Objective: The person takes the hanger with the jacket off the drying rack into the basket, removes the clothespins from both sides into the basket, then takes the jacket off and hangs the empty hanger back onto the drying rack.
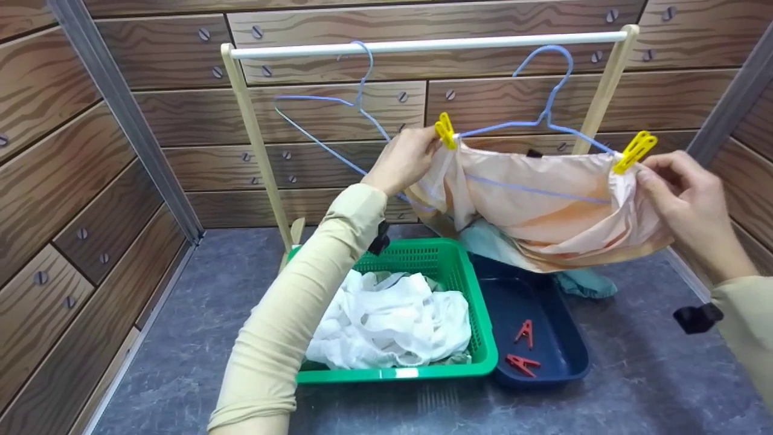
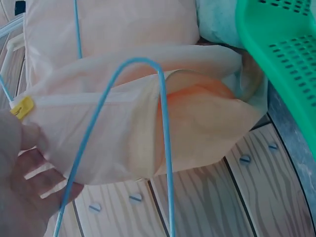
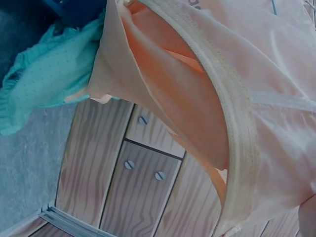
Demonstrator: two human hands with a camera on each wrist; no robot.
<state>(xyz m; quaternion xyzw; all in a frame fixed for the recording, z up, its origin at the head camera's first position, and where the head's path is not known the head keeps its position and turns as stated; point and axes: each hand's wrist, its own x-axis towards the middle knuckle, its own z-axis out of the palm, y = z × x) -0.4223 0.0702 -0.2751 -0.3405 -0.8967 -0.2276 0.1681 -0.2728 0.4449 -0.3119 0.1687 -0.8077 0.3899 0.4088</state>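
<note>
A thin peach garment (image 1: pixel 537 187) spreads across a blue hanger (image 1: pixel 507 125), fixed by a yellow clothespin (image 1: pixel 445 130) on the left and another yellow clothespin (image 1: pixel 634 152) on the right. The hanger's hook shows just under the rail. My left hand (image 1: pixel 406 156) pinches the cloth beside the left clothespin; in the left wrist view its other fingers (image 2: pixel 42 181) are spread. At the far corner, my right hand (image 1: pixel 691 192) pinches the garment between thumb and forefinger, right by the clothespin. A trimmed opening of the garment (image 3: pixel 239 143) fills much of the right wrist view.
A second blue hanger (image 1: pixel 320 97) hangs from the white rail (image 1: pixel 423 46) of a wooden-legged rack. Below stand a green basket (image 1: pixel 486 356) with white clothes (image 1: pixel 392 320) and a dark blue tray (image 1: pixel 570 350) holding red clothespins (image 1: pixel 523 365). Teal cloth (image 1: pixel 586 284) lies behind the tray.
</note>
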